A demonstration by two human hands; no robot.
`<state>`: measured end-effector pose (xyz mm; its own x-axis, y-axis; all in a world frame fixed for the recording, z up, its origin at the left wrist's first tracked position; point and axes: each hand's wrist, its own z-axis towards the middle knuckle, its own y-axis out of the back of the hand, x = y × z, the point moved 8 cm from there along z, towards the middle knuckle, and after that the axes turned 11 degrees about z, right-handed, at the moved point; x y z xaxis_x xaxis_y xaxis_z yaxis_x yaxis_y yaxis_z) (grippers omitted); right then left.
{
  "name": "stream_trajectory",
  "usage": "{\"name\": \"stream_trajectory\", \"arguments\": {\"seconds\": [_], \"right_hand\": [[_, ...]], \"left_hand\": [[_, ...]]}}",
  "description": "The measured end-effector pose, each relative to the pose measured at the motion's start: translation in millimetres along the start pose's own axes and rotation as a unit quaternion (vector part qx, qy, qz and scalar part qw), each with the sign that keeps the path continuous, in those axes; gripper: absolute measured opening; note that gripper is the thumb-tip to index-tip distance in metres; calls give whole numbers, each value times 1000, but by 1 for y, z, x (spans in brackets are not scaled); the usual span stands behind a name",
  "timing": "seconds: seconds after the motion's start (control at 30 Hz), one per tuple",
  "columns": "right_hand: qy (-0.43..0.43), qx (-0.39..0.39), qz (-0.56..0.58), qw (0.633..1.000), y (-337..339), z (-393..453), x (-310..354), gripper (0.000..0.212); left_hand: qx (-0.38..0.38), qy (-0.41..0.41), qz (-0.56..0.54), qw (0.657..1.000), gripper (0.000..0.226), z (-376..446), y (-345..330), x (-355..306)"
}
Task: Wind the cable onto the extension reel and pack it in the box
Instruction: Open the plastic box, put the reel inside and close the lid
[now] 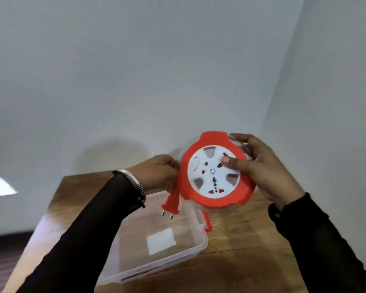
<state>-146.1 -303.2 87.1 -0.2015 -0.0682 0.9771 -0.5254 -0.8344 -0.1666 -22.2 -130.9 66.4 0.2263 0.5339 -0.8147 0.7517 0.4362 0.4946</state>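
Above the clear box, I am gripping the red extension reel with my left hand and right hand, its plug dangling.

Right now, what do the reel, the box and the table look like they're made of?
Reel: likely hard moulded plastic, orange rim and white face, smooth with a slight sheen. Box: clear plastic, since the table shows through its walls. Table: wood or wood-look laminate, brown grain lines visible; can't tell which.
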Motion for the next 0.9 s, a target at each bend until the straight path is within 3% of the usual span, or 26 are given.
{"name": "stream_trajectory", "arguments": {"seconds": [0.23,0.47,0.53,0.67,0.8,0.9], "right_hand": [[-84,172,-16,981,-123,-4,-90,48],[-216,180,-80,956,-134,-24,-156,45],[-229,184,-149,944,-131,-26,-164,43],[-162,226,-385,880,-132,-25,-161,19],[-28,246,-542,803,-142,-23,-142,29],[63,145,-529,834,-127,-8,-115,15]], "left_hand": [[-18,177,123,976,25,-53,34,131],[-128,153,172,965,17,-51,49,164],[-131,137,203,961,21,-46,48,163],[-157,101,231,955,21,-36,46,151],[-185,41,244,951,19,-20,42,123],[-180,-4,269,946,14,-1,34,98]]}}
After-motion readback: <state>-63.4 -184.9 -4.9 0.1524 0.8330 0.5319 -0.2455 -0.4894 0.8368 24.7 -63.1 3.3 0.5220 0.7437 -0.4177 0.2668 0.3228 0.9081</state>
